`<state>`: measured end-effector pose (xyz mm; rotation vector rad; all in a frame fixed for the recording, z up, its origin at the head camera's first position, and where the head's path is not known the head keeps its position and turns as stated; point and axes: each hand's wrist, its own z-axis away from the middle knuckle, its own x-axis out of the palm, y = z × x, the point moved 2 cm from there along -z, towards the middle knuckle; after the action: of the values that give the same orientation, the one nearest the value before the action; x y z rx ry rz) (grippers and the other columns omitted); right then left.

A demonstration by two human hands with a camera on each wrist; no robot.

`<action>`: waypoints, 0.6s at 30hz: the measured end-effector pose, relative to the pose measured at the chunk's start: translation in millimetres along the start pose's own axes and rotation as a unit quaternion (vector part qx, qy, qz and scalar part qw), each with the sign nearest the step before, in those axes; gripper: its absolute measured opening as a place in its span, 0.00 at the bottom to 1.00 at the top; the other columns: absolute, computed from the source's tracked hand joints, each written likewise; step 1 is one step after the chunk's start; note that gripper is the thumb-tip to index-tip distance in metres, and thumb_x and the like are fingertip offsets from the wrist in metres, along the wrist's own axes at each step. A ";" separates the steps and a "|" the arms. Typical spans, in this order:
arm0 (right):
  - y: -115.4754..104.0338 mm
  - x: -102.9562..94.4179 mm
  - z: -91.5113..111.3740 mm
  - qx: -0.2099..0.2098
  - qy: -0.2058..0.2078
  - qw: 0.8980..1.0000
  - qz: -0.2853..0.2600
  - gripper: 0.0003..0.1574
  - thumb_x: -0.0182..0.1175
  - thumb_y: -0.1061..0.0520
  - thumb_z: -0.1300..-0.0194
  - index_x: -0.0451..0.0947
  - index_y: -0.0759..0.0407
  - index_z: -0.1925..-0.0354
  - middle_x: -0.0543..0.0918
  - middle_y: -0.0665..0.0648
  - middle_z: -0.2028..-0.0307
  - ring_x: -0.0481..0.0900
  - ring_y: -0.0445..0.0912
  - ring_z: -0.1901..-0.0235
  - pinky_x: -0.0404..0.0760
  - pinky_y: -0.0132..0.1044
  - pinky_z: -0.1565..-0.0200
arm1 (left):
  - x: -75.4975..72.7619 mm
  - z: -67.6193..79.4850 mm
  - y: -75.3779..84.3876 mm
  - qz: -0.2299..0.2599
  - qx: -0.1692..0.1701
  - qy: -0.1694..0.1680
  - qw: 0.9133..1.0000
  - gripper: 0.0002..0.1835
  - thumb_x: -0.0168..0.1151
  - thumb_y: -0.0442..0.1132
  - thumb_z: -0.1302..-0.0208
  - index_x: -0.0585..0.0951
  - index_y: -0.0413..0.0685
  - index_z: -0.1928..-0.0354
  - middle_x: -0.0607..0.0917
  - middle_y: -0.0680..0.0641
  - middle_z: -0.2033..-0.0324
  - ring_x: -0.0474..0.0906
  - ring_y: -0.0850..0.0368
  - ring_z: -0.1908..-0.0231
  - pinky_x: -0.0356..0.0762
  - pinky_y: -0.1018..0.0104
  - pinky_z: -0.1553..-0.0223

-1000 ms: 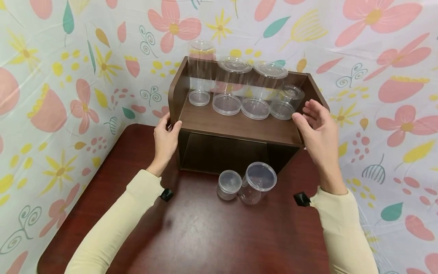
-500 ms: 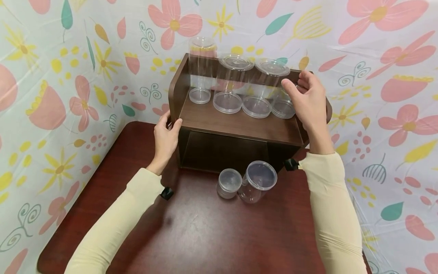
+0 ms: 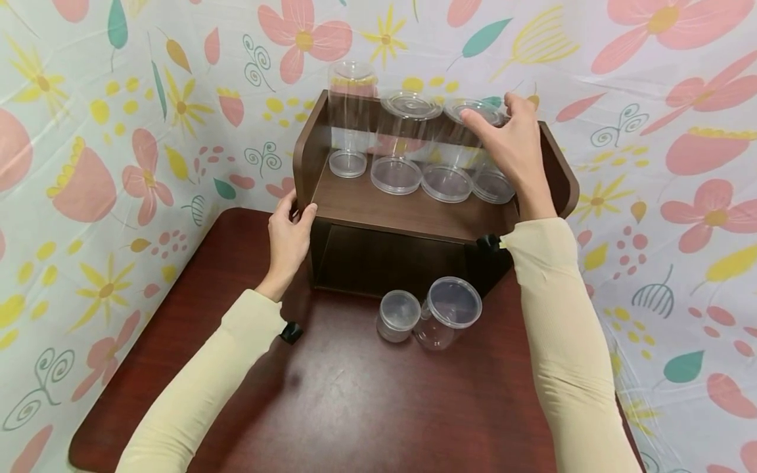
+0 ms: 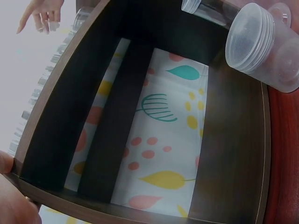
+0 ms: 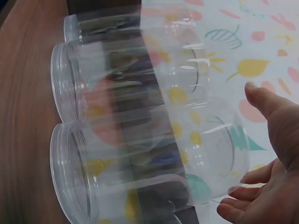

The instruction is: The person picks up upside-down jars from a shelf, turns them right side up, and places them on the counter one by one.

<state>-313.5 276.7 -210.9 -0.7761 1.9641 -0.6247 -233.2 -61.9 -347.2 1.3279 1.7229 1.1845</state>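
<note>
Loosely spread, thumb and fingers apart, the right hand is at the upper end of a wide clear jar; whether it touches is unclear. Left of that hand stand another wide jar and a tall narrow jar; below it, partly hidden, a smaller jar. All four stand on a brown shelf unit, whose side panel the left hand grips. Right of the left hand and lower, two lidded containers rest on the table.
</note>
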 end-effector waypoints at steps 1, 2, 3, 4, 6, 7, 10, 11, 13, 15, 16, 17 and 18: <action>0.1 1.7 -2.1 0.006 -0.003 1.000 0.004 0.43 0.69 0.30 0.42 0.56 0.59 0.70 0.57 0.53 0.66 0.54 0.44 0.68 0.55 0.38 0.63 | -0.1 0.0 0.3 -0.001 0.000 0.000 1.000 0.22 0.60 0.23 0.30 0.74 0.23 0.35 0.77 0.25 0.41 0.77 0.35 0.40 0.73 0.47 0.35; 0.5 3.3 -4.0 0.010 -0.006 1.000 0.009 0.42 0.69 0.29 0.43 0.58 0.59 0.70 0.59 0.52 0.64 0.55 0.44 0.65 0.56 0.38 0.61 | -0.2 -0.1 0.4 -0.002 -0.001 0.000 1.000 0.22 0.60 0.23 0.30 0.74 0.23 0.35 0.77 0.25 0.41 0.77 0.35 0.40 0.73 0.47 0.35; 1.2 5.0 -5.7 0.012 -0.006 1.000 0.014 0.41 0.69 0.29 0.44 0.61 0.60 0.69 0.61 0.53 0.63 0.57 0.44 0.64 0.58 0.37 0.60 | -0.1 -0.1 0.5 -0.004 0.000 0.000 1.000 0.23 0.60 0.23 0.30 0.74 0.23 0.35 0.77 0.25 0.41 0.77 0.35 0.40 0.74 0.47 0.35; 2.0 6.7 -7.1 0.012 -0.007 1.000 0.018 0.40 0.70 0.29 0.45 0.64 0.60 0.68 0.63 0.53 0.62 0.60 0.44 0.61 0.60 0.37 0.58 | -0.2 -0.1 0.5 -0.004 -0.001 -0.001 1.000 0.23 0.60 0.23 0.30 0.74 0.23 0.35 0.77 0.25 0.41 0.77 0.36 0.40 0.74 0.47 0.35; 3.9 9.9 -8.6 0.009 -0.014 1.000 0.022 0.38 0.70 0.29 0.45 0.71 0.61 0.63 0.68 0.53 0.60 0.63 0.45 0.58 0.63 0.36 0.56 | -0.5 -0.2 0.1 -0.005 -0.001 -0.002 1.000 0.23 0.60 0.24 0.30 0.74 0.24 0.35 0.77 0.25 0.41 0.77 0.36 0.40 0.74 0.48 0.35; 5.0 11.6 -8.9 0.009 -0.019 1.000 0.021 0.38 0.71 0.30 0.45 0.73 0.60 0.60 0.70 0.52 0.59 0.65 0.45 0.56 0.64 0.36 0.54 | -0.8 -0.2 -0.2 -0.006 -0.001 -0.002 1.000 0.23 0.60 0.24 0.30 0.74 0.24 0.35 0.77 0.25 0.41 0.77 0.36 0.40 0.74 0.48 0.35; 8.4 15.9 -8.2 0.010 -0.034 0.999 0.017 0.37 0.71 0.30 0.45 0.75 0.55 0.54 0.73 0.50 0.57 0.68 0.46 0.54 0.67 0.37 0.52 | -1.3 -0.3 -1.5 -0.004 -0.002 -0.001 1.000 0.23 0.61 0.24 0.30 0.74 0.24 0.35 0.77 0.26 0.41 0.77 0.37 0.40 0.74 0.50 0.35; 9.6 16.8 -7.6 0.011 -0.037 0.999 0.014 0.37 0.71 0.30 0.45 0.75 0.54 0.52 0.73 0.50 0.56 0.69 0.46 0.53 0.68 0.38 0.51 | -1.2 -0.3 -2.0 -0.004 -0.002 -0.001 1.000 0.23 0.60 0.24 0.30 0.74 0.24 0.35 0.77 0.26 0.41 0.77 0.37 0.40 0.74 0.50 0.35; 11.5 18.2 -6.5 0.015 -0.037 0.999 0.012 0.38 0.71 0.30 0.45 0.74 0.53 0.50 0.73 0.50 0.53 0.69 0.46 0.51 0.69 0.39 0.48 | -1.0 -0.2 -2.5 -0.005 -0.001 -0.001 1.000 0.23 0.61 0.24 0.30 0.74 0.24 0.35 0.77 0.26 0.41 0.78 0.38 0.40 0.74 0.50 0.36; 12.3 19.2 -5.9 0.016 -0.033 0.999 0.015 0.39 0.71 0.29 0.45 0.73 0.54 0.49 0.72 0.52 0.51 0.68 0.46 0.50 0.68 0.41 0.46 | -0.9 -0.1 -2.6 -0.005 0.002 0.000 1.000 0.23 0.60 0.24 0.30 0.74 0.24 0.35 0.77 0.26 0.41 0.78 0.37 0.41 0.74 0.49 0.36; 12.6 19.8 -6.0 0.017 -0.032 0.999 0.015 0.41 0.71 0.29 0.45 0.73 0.55 0.47 0.72 0.53 0.49 0.68 0.47 0.48 0.69 0.42 0.45 | -0.8 -0.3 -2.7 -0.004 0.003 0.000 1.000 0.23 0.61 0.24 0.30 0.74 0.24 0.35 0.77 0.25 0.42 0.78 0.37 0.41 0.74 0.48 0.36; 13.0 20.1 -6.1 0.020 -0.033 0.999 0.015 0.44 0.71 0.29 0.45 0.73 0.56 0.43 0.73 0.55 0.46 0.68 0.47 0.45 0.69 0.42 0.42 | -0.8 -0.4 -3.0 -0.004 0.004 0.001 1.000 0.23 0.60 0.24 0.30 0.74 0.24 0.35 0.77 0.25 0.42 0.78 0.37 0.41 0.74 0.48 0.36; 13.5 20.5 -5.8 0.021 -0.033 0.999 0.016 0.47 0.71 0.29 0.45 0.73 0.56 0.39 0.73 0.56 0.43 0.68 0.47 0.43 0.68 0.42 0.39 | -0.8 -0.6 -3.2 -0.003 0.004 0.001 1.000 0.23 0.60 0.24 0.30 0.74 0.24 0.35 0.77 0.25 0.42 0.78 0.37 0.41 0.74 0.47 0.36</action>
<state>-330.3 271.5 -229.0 -0.7284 1.8930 -0.6117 -234.7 -63.0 -350.0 1.3262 1.7342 1.1772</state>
